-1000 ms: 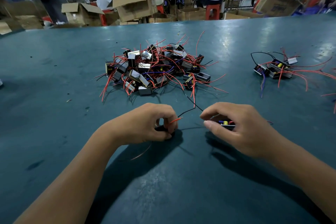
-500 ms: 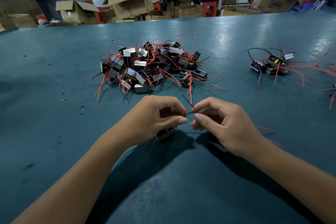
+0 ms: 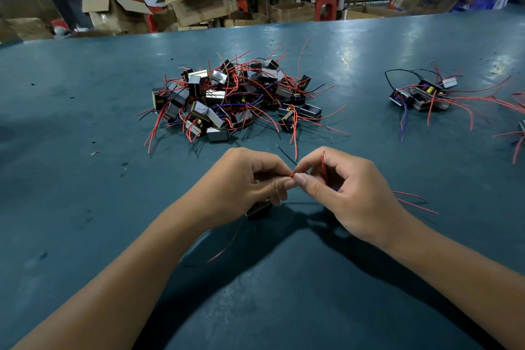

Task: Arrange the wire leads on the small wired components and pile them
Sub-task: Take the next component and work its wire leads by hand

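Two hands meet at the centre of the frame. A second ago they worked apart; now the left hand (image 3: 250, 179) and right hand (image 3: 341, 182) have closed together, both pinching one red lead (image 3: 292, 175) between their fingertips. The component (image 3: 259, 210) hangs just under the left hand, close above the table (image 3: 85, 207); earlier the right hand covered another piece, now out of sight. Judging by this, wire arranging is under way, with piling still to come. Many unsorted parts lie in the big heap (image 3: 233, 99) above centre, while the small pile (image 3: 420, 94) sits at the upper right.
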A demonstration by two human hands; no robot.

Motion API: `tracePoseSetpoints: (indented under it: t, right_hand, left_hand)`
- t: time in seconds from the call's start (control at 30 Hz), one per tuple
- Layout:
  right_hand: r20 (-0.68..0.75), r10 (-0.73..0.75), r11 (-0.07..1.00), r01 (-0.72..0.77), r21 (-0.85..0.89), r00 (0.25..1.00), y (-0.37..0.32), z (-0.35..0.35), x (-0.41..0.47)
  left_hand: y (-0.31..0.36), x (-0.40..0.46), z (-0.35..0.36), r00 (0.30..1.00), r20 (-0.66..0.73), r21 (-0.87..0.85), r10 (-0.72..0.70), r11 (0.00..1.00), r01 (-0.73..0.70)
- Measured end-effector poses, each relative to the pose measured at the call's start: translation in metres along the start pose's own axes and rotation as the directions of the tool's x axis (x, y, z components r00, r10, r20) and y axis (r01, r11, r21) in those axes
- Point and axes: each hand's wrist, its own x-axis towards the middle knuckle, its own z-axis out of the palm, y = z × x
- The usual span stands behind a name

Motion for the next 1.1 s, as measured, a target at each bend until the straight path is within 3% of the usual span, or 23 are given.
tracePoseSetpoints:
  t: [0.27, 0.43, 0.97, 1.1]
  right_hand:
    - [-0.005, -0.049, 0.995, 0.048, -0.086, 0.999, -0.004, -0.002, 0.001]
    - [-0.024, -0.043, 0.988, 0.039, -0.15, 0.999, -0.008, 0.0, 0.001]
    - [-0.021, 0.133, 0.991, -0.132, 0.037, 0.991, 0.002, -0.011, 0.006]
    - [0.047, 0.093, 0.995, -0.095, 0.031, 0.994, 0.003, -0.008, 0.005]
  left_hand:
    - [-0.001, -0.001, 0.0, 1.0, 0.0, -0.026, 0.01, 1.0, -0.01]
    - [0.002, -0.001, -0.001, 0.998, 0.008, 0.064, 0.06, 0.996, -0.061]
    - [-0.005, -0.001, -0.009, 1.0, -0.01, 0.103, 0.021, 0.994, -0.02]
    - [-0.006, -0.001, -0.005, 0.998, 0.021, 0.123, 0.064, 0.99, -0.066]
